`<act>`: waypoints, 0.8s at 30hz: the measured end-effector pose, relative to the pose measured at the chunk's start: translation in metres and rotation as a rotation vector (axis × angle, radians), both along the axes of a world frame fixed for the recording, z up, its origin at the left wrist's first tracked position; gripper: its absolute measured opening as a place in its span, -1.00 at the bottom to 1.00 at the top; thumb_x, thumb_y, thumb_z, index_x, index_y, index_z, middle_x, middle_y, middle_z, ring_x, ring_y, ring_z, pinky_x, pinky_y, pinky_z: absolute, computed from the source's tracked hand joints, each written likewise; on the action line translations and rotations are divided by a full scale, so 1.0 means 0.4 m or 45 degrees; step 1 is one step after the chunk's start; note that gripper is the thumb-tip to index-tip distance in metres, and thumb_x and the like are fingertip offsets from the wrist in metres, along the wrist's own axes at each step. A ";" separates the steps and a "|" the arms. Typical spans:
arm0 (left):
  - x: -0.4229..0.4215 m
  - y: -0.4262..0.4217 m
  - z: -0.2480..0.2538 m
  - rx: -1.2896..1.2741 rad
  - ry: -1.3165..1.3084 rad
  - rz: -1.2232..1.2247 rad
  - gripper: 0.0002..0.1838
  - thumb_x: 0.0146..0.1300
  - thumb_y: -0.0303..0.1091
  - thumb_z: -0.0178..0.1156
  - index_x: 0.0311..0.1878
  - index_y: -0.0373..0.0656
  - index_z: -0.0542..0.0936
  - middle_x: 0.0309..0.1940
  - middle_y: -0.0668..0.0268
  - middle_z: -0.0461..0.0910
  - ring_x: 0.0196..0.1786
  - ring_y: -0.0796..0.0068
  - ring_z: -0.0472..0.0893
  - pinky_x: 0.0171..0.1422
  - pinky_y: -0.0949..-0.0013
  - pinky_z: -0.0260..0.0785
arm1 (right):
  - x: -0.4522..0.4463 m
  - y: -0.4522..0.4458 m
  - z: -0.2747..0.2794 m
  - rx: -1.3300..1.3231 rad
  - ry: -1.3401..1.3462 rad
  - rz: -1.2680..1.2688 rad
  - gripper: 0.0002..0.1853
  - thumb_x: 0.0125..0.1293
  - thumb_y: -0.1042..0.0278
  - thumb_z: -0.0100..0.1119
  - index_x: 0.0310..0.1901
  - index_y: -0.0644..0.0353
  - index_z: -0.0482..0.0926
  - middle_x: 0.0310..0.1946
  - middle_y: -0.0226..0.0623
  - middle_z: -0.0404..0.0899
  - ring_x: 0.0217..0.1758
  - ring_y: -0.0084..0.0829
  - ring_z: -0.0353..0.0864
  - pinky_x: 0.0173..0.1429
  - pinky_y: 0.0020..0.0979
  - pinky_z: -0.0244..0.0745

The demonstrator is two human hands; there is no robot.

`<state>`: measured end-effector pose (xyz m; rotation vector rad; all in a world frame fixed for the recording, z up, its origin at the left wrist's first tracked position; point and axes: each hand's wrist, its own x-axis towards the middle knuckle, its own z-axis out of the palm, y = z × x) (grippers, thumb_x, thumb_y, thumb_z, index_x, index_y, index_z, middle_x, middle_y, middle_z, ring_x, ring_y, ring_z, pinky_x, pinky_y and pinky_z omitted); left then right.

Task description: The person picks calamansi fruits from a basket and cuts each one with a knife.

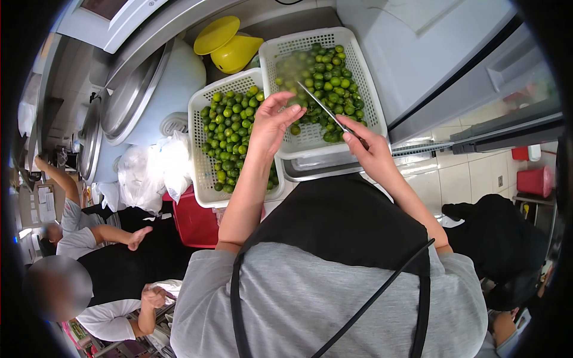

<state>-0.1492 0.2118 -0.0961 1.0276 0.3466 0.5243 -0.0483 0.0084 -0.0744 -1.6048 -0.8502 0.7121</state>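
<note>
In the head view, my right hand [368,149] is closed round the dark handle of a small knife [322,104], whose thin blade slants up and left over the right basket. My left hand [271,122] is pinched beside the blade, at the inner edge of that basket, with a small green lime [297,106] at its fingertips, partly hidden. Beneath both hands, the white perforated right basket [373,98] holds many green limes [334,80]. More limes [230,125] fill the left basket [197,155], next to my left forearm.
Behind the baskets stands a yellow container [236,51]. White plastic bags [149,167] and a red bin [194,221] are at the left, near large lidded pots [128,95]. A metal tray edge [316,170] shows below the right basket. Other people [128,256] are at the left and right.
</note>
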 end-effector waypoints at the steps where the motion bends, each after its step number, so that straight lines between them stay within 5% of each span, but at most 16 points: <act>1: -0.001 0.000 0.001 -0.001 0.001 -0.002 -0.67 0.16 -0.56 0.13 0.04 -0.27 0.44 -0.26 0.30 0.52 -0.11 0.35 0.56 0.10 0.33 0.45 | 0.000 0.000 -0.002 0.034 -0.018 -0.015 -0.64 0.32 0.33 -0.01 0.14 0.17 0.40 -0.01 -0.21 0.53 -0.13 -0.50 0.52 -0.01 -0.51 0.37; 7: 0.006 -0.006 0.012 0.020 0.089 0.109 -0.74 0.16 -0.56 0.14 -0.05 -0.33 0.49 -0.20 0.24 0.55 -0.10 0.35 0.56 0.07 0.33 0.46 | -0.011 -0.005 0.002 0.035 -0.040 0.039 -0.65 0.33 0.34 -0.03 0.13 0.19 0.41 -0.02 -0.10 0.53 0.05 -0.37 0.52 0.10 -0.45 0.34; 13: 0.025 -0.019 0.010 0.082 0.063 0.194 -0.75 0.17 -0.54 0.15 -0.07 -0.35 0.49 -0.22 0.20 0.57 -0.11 0.29 0.59 0.05 0.32 0.46 | -0.017 -0.005 -0.017 0.107 -0.175 0.026 -0.66 0.32 0.35 -0.02 0.11 0.19 0.42 -0.10 -0.06 0.56 -0.08 -0.27 0.57 0.03 -0.41 0.40; 17: 0.033 -0.033 0.018 0.035 0.052 0.182 -0.77 0.16 -0.54 0.16 -0.10 -0.34 0.50 -0.23 0.22 0.57 -0.14 0.36 0.59 0.06 0.31 0.46 | -0.008 0.010 -0.005 0.030 -0.174 0.036 -0.65 0.33 0.39 -0.04 0.14 0.23 0.39 0.03 -0.18 0.51 0.09 -0.45 0.47 0.16 -0.49 0.29; 20: 0.036 -0.065 0.011 0.045 0.073 0.113 -0.79 0.16 -0.53 0.15 -0.11 -0.33 0.50 -0.23 0.24 0.57 -0.16 0.40 0.59 0.06 0.32 0.45 | 0.003 0.042 -0.011 -0.107 -0.271 0.022 -0.65 0.33 0.38 -0.03 0.13 0.20 0.41 0.00 -0.15 0.53 0.04 -0.43 0.51 0.10 -0.49 0.33; 22: 0.035 -0.071 0.003 0.025 0.053 0.047 -0.79 0.17 -0.53 0.15 -0.11 -0.33 0.50 -0.23 0.24 0.57 -0.17 0.42 0.58 0.07 0.33 0.45 | 0.009 0.066 -0.040 0.144 -0.323 -0.096 -0.66 0.29 0.30 0.01 0.11 0.06 0.44 -0.35 -0.07 0.56 -0.35 -0.22 0.54 -0.22 -0.36 0.40; 24: 0.037 -0.063 -0.001 -0.129 -0.002 0.028 -0.76 0.15 -0.52 0.17 -0.11 -0.35 0.47 -0.21 0.19 0.55 -0.16 0.43 0.58 0.06 0.30 0.47 | 0.009 0.064 -0.041 0.159 -0.319 -0.093 -0.65 0.29 0.30 0.01 0.11 0.07 0.44 -0.36 -0.07 0.56 -0.35 -0.22 0.54 -0.22 -0.36 0.40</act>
